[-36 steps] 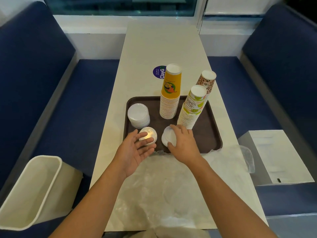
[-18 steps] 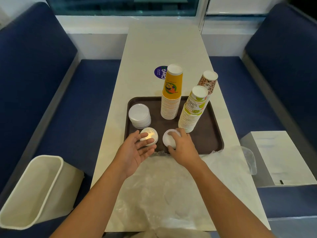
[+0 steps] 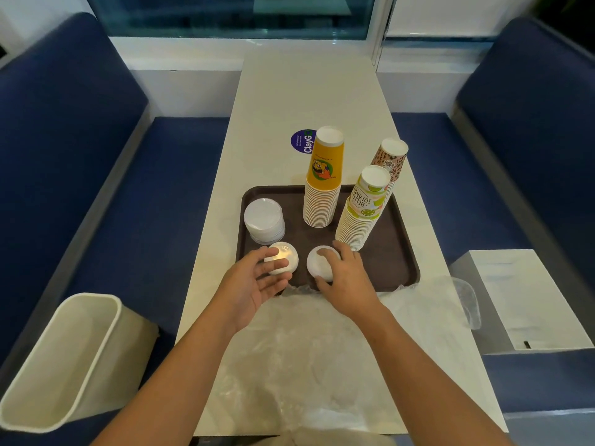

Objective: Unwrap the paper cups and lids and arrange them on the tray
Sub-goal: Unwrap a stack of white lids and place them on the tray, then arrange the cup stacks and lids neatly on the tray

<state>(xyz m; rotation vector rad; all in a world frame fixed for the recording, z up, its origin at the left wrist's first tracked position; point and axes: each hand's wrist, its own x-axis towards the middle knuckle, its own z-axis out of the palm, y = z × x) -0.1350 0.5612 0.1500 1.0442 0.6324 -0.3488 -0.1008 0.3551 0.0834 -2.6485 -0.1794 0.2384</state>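
Tray (image 3: 402, 275) carrying three upturned cup stacks (image 3: 322, 201) and three lid piles (image 3: 264, 217), my right hand (image 3: 349, 278) gripping the near pile (image 3: 317, 265), my left hand (image 3: 254, 288) loose, fingers straight against the next pile (image 3: 288, 255), wrap (image 3: 306, 349) on table (image 3: 306, 98).

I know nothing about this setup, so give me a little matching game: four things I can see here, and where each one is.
Things:
1. yellow cups
2. white bin
3. plastic wrap
4. small lid stack

Places:
A. gripped by the right hand
B. stacked upside down on the far side of the tray
C. spread on the table, nearest the person
D. beside the table, on the person's left

Pairs: 1-B, 2-D, 3-C, 4-A
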